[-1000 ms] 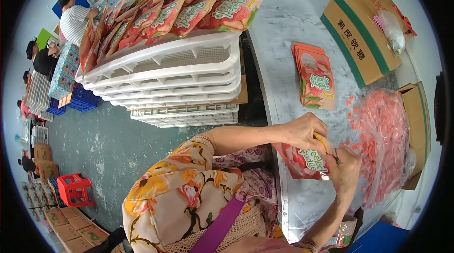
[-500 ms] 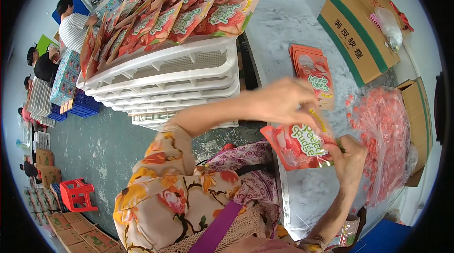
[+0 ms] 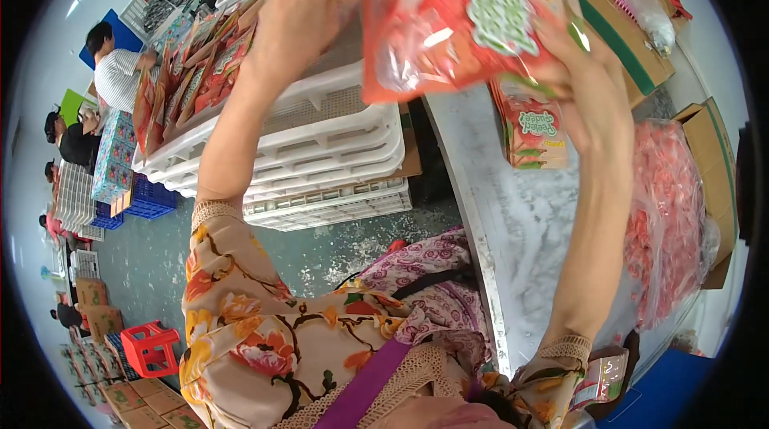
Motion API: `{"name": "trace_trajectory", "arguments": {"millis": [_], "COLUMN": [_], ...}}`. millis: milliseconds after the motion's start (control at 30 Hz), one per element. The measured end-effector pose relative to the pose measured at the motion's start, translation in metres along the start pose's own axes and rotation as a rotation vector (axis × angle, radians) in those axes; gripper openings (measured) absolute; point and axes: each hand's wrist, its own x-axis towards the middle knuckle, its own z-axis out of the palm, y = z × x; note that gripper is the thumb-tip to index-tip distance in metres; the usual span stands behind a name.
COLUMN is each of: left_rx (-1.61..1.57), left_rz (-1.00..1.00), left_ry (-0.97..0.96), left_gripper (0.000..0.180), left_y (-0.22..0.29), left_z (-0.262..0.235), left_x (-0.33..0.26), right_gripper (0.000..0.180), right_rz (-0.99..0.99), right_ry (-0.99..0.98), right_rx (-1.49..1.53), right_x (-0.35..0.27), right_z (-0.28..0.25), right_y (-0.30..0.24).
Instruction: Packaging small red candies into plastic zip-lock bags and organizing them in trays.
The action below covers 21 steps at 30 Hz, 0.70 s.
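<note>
My right hand is closed on the right end of a shiny red candy pouch, raised above the table. The pouch lies level and is a little blurred. My left hand is up at the row of filled candy pouches standing in the top white plastic crate. Its fingers are bent and smeared by motion, so their grip cannot be made out. Below the raised pouch, a stack of flat red pouches lies on the table.
The marbled table carries a large clear bag of red wrapped candies and an open cardboard box at the right. More white crates are stacked under the top one. A red stool stands on the floor at left; several people work beyond.
The pouch, held by both hands over the table before, has gone up and away in my right hand. My left hand has let go of it and moved left to the crate.
</note>
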Motion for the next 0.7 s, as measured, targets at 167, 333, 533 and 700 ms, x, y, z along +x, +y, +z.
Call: {"name": "trace_trajectory", "arguments": {"millis": [167,333,533,700], "left_rx": [-0.046,-0.100,-0.036,-0.593], "left_rz": [-0.317,-0.358,-0.066,0.115], "left_ry": [0.134,0.075,0.159,0.235], "left_gripper": [0.032,0.034,0.033,0.033], "left_y": [-0.031,-0.030,0.041,0.141], "left_z": [-0.013,-0.016,-0.002,0.035], "left_x": [0.006,0.011,0.006,-0.035], "right_gripper": [0.042,0.033,0.020,0.029], "right_rz": [-0.029,0.006,-0.218,-0.399], "right_ry": [-0.098,-0.099,0.041,0.144], "right_rx": [0.072,-0.032,-0.472,-0.383], "right_x": [0.045,0.065,0.089,0.004], "right_z": [0.044,0.067,0.125,0.001], "right_y": [0.019,0.039,0.080,0.110]}}
